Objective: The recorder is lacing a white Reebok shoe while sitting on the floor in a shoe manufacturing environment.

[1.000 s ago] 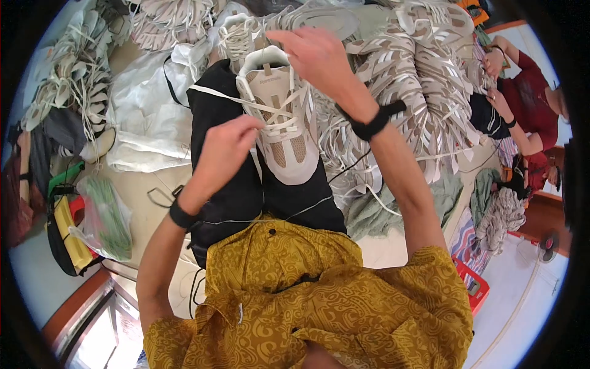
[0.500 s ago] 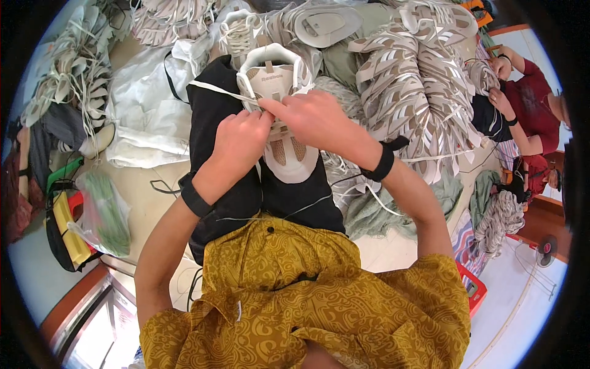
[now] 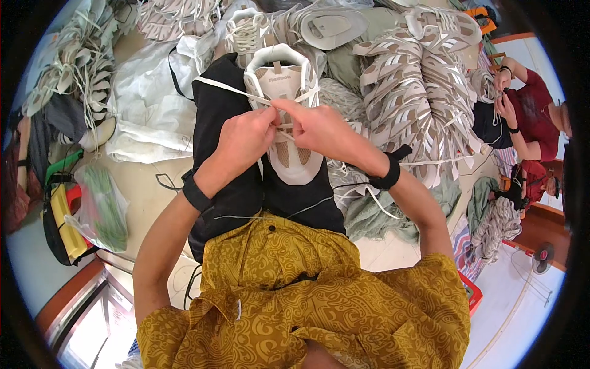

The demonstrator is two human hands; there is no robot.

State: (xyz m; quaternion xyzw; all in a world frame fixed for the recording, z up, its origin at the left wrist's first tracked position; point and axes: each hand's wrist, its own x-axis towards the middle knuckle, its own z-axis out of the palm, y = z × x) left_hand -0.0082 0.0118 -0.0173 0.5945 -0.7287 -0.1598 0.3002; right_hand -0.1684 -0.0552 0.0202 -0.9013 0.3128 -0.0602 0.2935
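While the left hand [image 3: 247, 136] and right hand [image 3: 322, 128] meet, fingers curled, over a beige-and-white shoe [image 3: 295, 165] in the upper centre of the frame, one cannot tell whether they pinch its white lace [image 3: 227, 87]. The shoe lies on black trousers [image 3: 216, 123], toe pointing down-frame; beyond, beige-and-white uppers [image 3: 393, 83] heap at upper right, and a white sack [image 3: 144, 120] spreads at upper left.

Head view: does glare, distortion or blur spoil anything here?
Head view: bright framed opening at lower left, washed out to white; head view: co-worker in maroon tipped sideways near the dark right rim, likely fisheye distortion; head view: beige sneaker outlined clearly, though left hand and right hand hide some lacing.
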